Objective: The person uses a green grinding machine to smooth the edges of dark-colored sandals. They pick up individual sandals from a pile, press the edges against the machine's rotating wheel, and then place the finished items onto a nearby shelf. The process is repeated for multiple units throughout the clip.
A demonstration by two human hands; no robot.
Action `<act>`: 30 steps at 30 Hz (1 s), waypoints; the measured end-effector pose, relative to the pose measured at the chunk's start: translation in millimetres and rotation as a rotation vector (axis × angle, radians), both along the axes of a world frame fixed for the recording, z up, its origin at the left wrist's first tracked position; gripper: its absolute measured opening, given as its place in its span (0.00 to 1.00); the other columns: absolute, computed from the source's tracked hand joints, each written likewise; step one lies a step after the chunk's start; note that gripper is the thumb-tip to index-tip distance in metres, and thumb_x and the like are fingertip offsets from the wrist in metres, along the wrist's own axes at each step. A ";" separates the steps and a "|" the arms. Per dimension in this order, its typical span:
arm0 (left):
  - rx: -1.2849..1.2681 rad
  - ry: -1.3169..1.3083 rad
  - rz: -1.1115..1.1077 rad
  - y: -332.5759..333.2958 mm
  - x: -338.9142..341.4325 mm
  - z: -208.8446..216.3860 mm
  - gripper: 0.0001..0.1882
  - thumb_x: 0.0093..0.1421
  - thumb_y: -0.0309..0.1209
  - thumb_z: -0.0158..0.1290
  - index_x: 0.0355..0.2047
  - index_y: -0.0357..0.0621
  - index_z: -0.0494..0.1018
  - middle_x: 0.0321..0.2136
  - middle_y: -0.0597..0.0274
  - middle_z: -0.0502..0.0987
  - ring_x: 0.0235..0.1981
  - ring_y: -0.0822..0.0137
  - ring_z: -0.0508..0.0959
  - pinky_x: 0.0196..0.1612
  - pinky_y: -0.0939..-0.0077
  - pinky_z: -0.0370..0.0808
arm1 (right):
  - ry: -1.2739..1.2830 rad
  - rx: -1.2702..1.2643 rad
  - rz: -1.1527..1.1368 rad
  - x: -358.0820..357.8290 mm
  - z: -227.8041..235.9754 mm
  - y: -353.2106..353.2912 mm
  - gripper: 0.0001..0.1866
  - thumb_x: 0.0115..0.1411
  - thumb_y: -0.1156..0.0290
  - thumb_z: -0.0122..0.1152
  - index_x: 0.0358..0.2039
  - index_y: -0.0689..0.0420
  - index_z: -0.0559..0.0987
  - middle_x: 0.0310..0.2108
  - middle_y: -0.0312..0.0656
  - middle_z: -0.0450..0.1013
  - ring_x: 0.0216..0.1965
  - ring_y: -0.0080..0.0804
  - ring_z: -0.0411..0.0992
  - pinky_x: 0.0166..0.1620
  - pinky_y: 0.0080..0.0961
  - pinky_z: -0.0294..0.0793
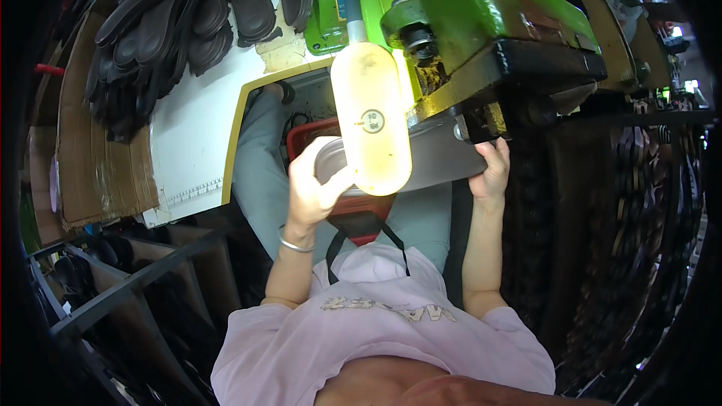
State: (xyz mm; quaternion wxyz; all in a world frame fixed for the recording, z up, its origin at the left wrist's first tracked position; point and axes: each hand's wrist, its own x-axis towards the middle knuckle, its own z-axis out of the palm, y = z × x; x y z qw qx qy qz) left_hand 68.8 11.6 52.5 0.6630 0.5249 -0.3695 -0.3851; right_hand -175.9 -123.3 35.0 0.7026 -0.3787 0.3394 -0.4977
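Note:
A long, smooth grey shoe sole [440, 156] lies between my two hands under the head of a green machine [481, 0]. My left hand [310, 188] grips its rounded left end, thumb and fingers curled about the edge. At the other end my right hand [490, 169] pinches the sole just below the machine's dark metal foot [485, 122]. A bright yellow lamp [370, 120] hangs in front and hides the sole's middle and some left fingertips. Whether the sole touches the machine's working point cannot be made out.
Dark grey soles [154, 45] are heaped in a cardboard box [109, 158] at the left, beside a white tabletop [195, 135] with a yellow edge. A red container [301, 139] sits below the hands. Racks of dark footwear [143, 278] stand lower left; more line the right.

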 end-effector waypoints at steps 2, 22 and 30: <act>0.053 0.030 -0.004 16.1 13.0 -0.9 0.16 0.50 0.24 0.59 0.39 0.32 0.72 0.34 0.60 0.78 0.37 0.73 0.76 0.43 0.78 0.72 | -0.011 -0.013 0.038 12.3 1.1 4.2 0.25 0.52 0.79 0.57 0.52 0.65 0.68 0.41 0.40 0.72 0.40 0.25 0.71 0.45 0.21 0.70; 0.062 -0.040 -0.051 -31.2 -43.4 -15.2 0.10 0.55 0.25 0.57 0.38 0.34 0.76 0.31 0.63 0.78 0.31 0.76 0.74 0.36 0.82 0.72 | 0.352 -0.217 -0.098 72.4 7.5 66.0 0.21 0.51 0.76 0.66 0.44 0.64 0.70 0.40 0.43 0.73 0.41 0.27 0.71 0.45 0.23 0.71; 0.040 -0.002 0.107 -11.6 -66.5 -42.5 0.12 0.56 0.19 0.55 0.41 0.31 0.72 0.35 0.61 0.77 0.35 0.75 0.75 0.41 0.82 0.72 | 0.335 0.217 0.131 -68.9 -54.3 157.8 0.20 0.47 0.75 0.69 0.40 0.67 0.73 0.37 0.43 0.75 0.39 0.27 0.73 0.43 0.24 0.74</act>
